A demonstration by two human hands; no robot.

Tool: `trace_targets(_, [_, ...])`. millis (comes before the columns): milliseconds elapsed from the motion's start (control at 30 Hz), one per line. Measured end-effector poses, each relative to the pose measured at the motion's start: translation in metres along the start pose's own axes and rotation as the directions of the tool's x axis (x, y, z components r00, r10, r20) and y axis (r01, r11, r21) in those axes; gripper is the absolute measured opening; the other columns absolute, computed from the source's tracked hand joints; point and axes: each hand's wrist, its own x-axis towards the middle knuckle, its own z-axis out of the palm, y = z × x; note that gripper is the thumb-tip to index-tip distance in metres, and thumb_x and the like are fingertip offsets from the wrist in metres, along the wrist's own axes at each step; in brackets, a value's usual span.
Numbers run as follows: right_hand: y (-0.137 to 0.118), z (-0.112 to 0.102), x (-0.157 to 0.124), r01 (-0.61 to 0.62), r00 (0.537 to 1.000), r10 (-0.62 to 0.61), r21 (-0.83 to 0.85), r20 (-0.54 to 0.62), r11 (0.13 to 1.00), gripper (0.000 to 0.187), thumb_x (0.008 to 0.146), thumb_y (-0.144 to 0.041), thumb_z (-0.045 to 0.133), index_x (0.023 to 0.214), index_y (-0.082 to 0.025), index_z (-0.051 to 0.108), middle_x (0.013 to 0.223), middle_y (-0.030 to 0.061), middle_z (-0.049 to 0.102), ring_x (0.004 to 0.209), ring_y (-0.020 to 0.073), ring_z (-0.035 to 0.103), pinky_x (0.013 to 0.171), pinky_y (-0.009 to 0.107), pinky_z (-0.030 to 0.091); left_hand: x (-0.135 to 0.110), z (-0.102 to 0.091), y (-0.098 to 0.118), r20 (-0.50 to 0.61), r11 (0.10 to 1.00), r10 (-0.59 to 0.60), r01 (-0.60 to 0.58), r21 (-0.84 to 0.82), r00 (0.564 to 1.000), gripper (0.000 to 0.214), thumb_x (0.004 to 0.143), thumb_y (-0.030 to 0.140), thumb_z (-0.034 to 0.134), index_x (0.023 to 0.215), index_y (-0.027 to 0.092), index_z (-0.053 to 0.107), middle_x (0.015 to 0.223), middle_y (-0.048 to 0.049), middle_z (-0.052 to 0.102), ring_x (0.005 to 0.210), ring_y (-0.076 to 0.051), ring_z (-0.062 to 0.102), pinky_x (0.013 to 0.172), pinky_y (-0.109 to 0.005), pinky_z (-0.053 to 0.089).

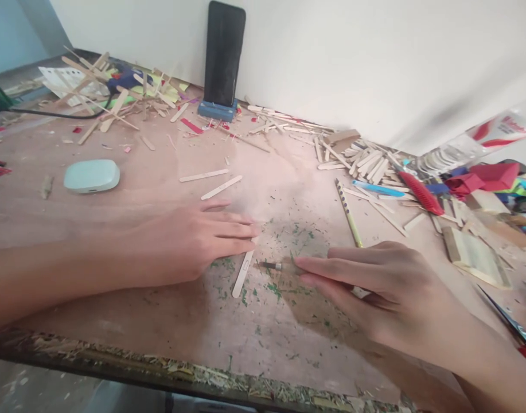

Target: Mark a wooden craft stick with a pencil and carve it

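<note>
My left hand (pixel 194 238) lies flat on the table, its outstretched fingertips pressing on the upper end of a wooden craft stick (pixel 242 275). A small rectangle is drawn on that stick. To its right, my right hand (pixel 366 281) pinches a slim craft knife (pixel 272 265) between thumb and fingers. Only the knife's dark tip and silvery collar show clearly; its handle is hidden by the fingers. The tip points left, close to the stick but apart from it. Beyond my left hand lie two more sticks, one marked stick (pixel 222 187) and another stick (pixel 203 175).
A phone (pixel 225 54) leans in a blue stand (pixel 217 110) by the wall. A pale case (pixel 92 176) sits left. Right are a yellow pencil (pixel 349 213), blue pen-like tool (pixel 378 189), red-handled tool (pixel 421 192), wooden block (pixel 475 255) and scissors (pixel 510 318). Stick piles (pixel 370 160) line the back.
</note>
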Motion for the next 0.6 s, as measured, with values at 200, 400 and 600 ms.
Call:
trace_targets(200, [-0.003,-0.003,-0.003,0.006,0.999,-0.007,0.014,0.05,1.0,0.02,0.105,-0.019,0.063,0.117,-0.021,0.079,0.081,0.0037,0.078,0.064,0.0136,0.069,0.058,0.028,0.043,0.001,-0.004,0.005,-0.078,0.999,-0.05,0.05,-0.002,0.996,0.023,0.11,0.021,0.053,0.097,0.02,0.073,0.105,-0.0032,0.077,0.103,-0.022,0.068,0.098,-0.039,0.044])
trace_targets(400, [-0.004,-0.002,-0.003,-0.027,0.998,0.028,-0.009,0.051,1.0,0.021,0.107,-0.018,0.06,0.118,-0.022,0.078,0.079,0.0006,0.075,0.062,0.0112,0.066,0.057,0.029,0.04,0.002,-0.014,0.019,0.025,0.955,-0.138,0.139,-0.262,0.99,0.026,0.107,0.03,0.06,0.084,0.021,0.067,0.09,-0.0001,0.071,0.085,-0.018,0.063,0.087,-0.037,0.041])
trace_targets(600, [-0.002,0.0,-0.001,-0.049,0.999,0.049,0.004,-0.005,0.999,0.02,0.106,-0.015,0.062,0.117,-0.02,0.078,0.069,-0.004,0.062,0.058,0.0085,0.057,0.055,0.027,0.035,0.002,-0.01,0.018,-0.043,0.927,-0.304,0.285,-0.242,0.952,0.027,0.106,0.047,0.062,0.117,0.024,0.074,0.124,-0.0051,0.073,0.112,-0.023,0.067,0.102,-0.039,0.045])
